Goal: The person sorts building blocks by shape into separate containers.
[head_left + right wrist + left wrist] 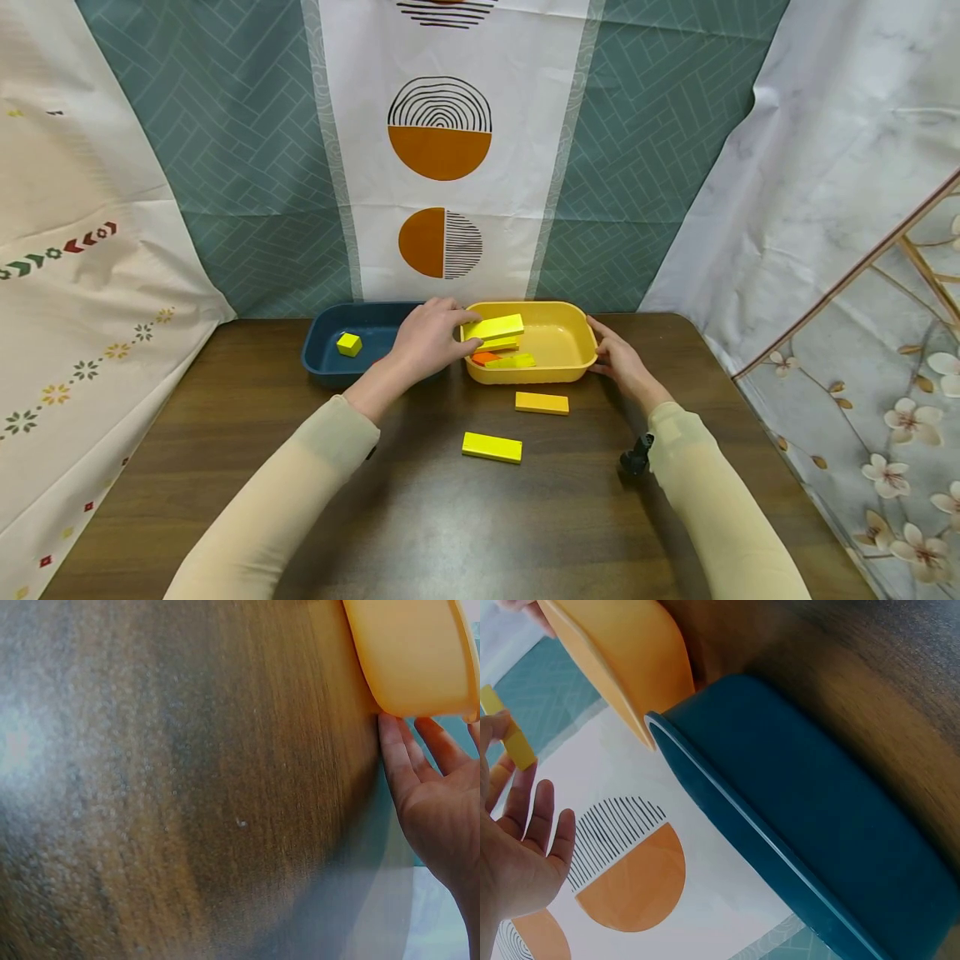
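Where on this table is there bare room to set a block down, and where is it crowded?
Bare wood lies in front of the blue tray, left of the left hand, and near the table's front edge between the sleeves. Crowded: the yellow tray, held by the right hand, and two loose blocks.

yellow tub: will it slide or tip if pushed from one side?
Likely slides: the yellow tub sits flat on smooth wood table, low and wide, so tipping seems unlikely. Probably light, holding few blocks; the right hand rests against its end.
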`<move>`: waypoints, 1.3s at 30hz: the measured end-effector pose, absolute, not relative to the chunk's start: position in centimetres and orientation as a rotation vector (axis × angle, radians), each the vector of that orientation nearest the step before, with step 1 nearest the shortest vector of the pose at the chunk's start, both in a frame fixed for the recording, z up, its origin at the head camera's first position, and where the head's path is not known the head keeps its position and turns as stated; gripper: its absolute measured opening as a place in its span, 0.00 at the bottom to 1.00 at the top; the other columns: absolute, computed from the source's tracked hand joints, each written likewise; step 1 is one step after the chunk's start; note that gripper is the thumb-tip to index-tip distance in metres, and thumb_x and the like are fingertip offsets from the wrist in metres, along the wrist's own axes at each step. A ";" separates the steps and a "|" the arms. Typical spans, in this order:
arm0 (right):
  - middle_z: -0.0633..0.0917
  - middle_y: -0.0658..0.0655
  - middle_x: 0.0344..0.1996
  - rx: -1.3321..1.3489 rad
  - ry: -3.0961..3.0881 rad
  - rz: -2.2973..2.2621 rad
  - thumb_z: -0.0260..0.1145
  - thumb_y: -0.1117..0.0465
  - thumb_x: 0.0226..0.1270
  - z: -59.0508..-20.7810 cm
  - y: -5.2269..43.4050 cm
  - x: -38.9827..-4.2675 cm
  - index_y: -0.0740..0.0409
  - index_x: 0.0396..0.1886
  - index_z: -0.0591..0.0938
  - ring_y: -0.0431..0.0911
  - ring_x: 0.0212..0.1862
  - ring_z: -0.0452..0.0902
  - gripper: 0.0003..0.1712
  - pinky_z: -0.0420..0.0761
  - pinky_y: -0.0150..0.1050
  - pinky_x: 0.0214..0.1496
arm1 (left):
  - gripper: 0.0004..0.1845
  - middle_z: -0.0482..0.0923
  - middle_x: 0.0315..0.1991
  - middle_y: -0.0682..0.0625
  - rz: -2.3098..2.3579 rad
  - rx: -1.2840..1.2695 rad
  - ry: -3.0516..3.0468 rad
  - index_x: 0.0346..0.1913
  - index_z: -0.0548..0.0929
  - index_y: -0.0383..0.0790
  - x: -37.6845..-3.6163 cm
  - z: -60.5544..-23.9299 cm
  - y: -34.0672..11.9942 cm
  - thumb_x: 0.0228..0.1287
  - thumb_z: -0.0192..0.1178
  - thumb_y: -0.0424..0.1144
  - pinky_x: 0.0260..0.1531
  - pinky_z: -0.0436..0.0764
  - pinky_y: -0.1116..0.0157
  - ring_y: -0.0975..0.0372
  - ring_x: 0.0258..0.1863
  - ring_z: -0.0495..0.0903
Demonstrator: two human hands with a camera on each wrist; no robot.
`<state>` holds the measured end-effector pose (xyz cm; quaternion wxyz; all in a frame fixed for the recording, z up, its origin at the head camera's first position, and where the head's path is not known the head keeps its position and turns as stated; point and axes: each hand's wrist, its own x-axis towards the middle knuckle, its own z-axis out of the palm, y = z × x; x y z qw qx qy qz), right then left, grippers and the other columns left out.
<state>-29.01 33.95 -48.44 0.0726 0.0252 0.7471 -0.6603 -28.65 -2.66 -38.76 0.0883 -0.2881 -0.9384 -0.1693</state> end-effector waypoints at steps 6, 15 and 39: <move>0.53 0.54 0.82 0.089 2.247 -1.981 0.41 0.68 0.70 -48.5 33.9 -29.0 0.46 0.84 0.54 0.59 0.69 0.67 0.41 0.78 0.41 0.58 | 0.23 0.79 0.47 0.49 -0.490 -0.846 -2.810 0.61 0.86 0.49 -29.1 -39.0 -2.2 0.66 0.68 0.54 0.46 0.75 0.58 0.55 0.47 0.72; 0.52 0.54 0.82 0.083 2.264 -1.964 0.40 0.67 0.71 -48.3 34.0 -29.0 0.46 0.84 0.54 0.61 0.69 0.67 0.41 0.76 0.46 0.63 | 0.23 0.78 0.48 0.49 -0.467 -0.848 -2.853 0.62 0.86 0.50 -29.8 -39.8 -1.7 0.67 0.66 0.54 0.46 0.74 0.58 0.55 0.46 0.71; 0.52 0.53 0.82 0.082 2.258 -1.980 0.40 0.68 0.71 -48.4 34.0 -28.9 0.46 0.84 0.54 0.57 0.67 0.68 0.41 0.73 0.52 0.67 | 0.24 0.79 0.57 0.49 -0.458 -0.797 -2.900 0.62 0.85 0.50 -30.2 -40.7 0.8 0.67 0.67 0.55 0.56 0.72 0.55 0.54 0.54 0.70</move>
